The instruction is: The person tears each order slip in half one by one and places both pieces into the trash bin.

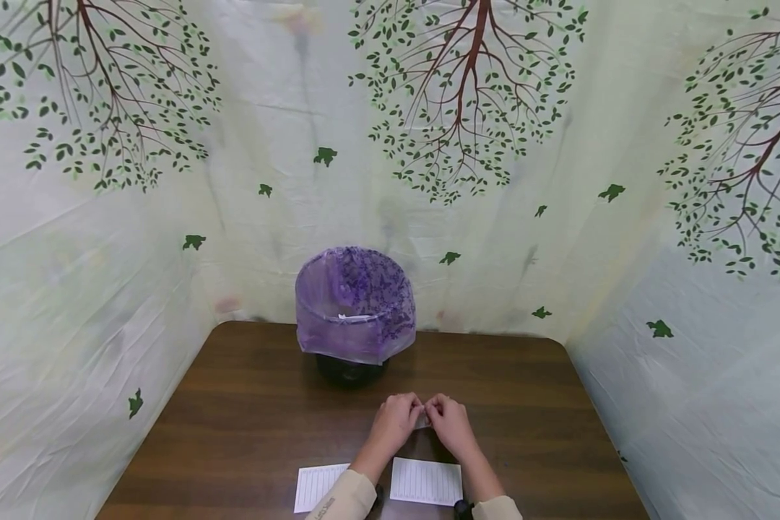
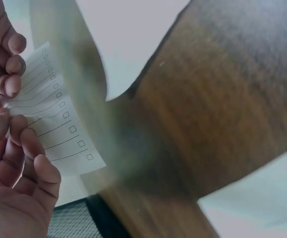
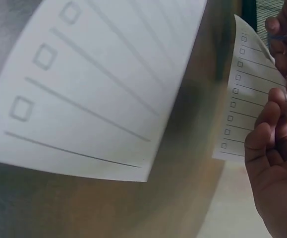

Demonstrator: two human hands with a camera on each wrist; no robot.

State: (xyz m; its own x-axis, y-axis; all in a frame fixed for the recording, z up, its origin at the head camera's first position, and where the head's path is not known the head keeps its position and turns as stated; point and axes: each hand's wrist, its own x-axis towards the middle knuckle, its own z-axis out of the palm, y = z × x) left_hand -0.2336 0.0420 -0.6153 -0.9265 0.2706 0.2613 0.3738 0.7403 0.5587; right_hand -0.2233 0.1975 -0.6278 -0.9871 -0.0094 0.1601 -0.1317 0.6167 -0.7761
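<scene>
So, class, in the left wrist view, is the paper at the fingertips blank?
No: the paper bears printed lines and a row of small square boxes.

The left forearm (image 1: 375, 455) and right forearm (image 1: 482, 475) are pointing forward and slanting inward, with pale sleeves (image 1: 347, 498) covering their lower ends. The left hand (image 1: 396, 421) and right hand (image 1: 449, 423) are hovering just beside each other, each pinching with thumb against finger, while their other fingers are curling.
</scene>
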